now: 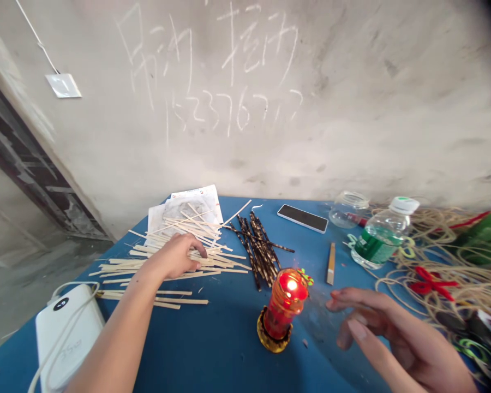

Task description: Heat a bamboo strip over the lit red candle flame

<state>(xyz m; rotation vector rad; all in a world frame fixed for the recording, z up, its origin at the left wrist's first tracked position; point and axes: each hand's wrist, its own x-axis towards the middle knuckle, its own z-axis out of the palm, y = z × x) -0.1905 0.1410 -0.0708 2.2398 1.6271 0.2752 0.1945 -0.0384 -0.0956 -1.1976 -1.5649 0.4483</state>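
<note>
Well to the left of the red candle point(281, 314), a white power bank point(79, 341) lies near the edge of the blue tabletop point(213, 349). Between it and the candle, a loose spread of pale thin strips point(213, 262) lies left of the candle and a little beyond it, the farthest ones resting over some white papers point(209, 199). The left hand point(180, 254) is down on these strips, fingers curled and pointing toward the candle's side; whether thumb and fingertips are closed on one, I cannot tell. Just beyond the candle and slightly to its left lies a bundle of dark mottled sticks point(258, 248), with one lying across the others.

The candle burns, upright on a gold-coloured base. Beyond it and to the right is a phone point(303, 218), lying flat; nearer the candle, a short wooden piece point(330, 265). Farther right and beyond stands a clear jar point(349, 209). Right of the candle, apart from it, the right hand point(401, 333) hovers with its fingers loosely bent and parted. Beyond that hand stands a green-labelled bottle point(382, 234). Farthest right of the candle, tangled beige cord point(427, 256) surrounds a red bow point(431, 283).
</note>
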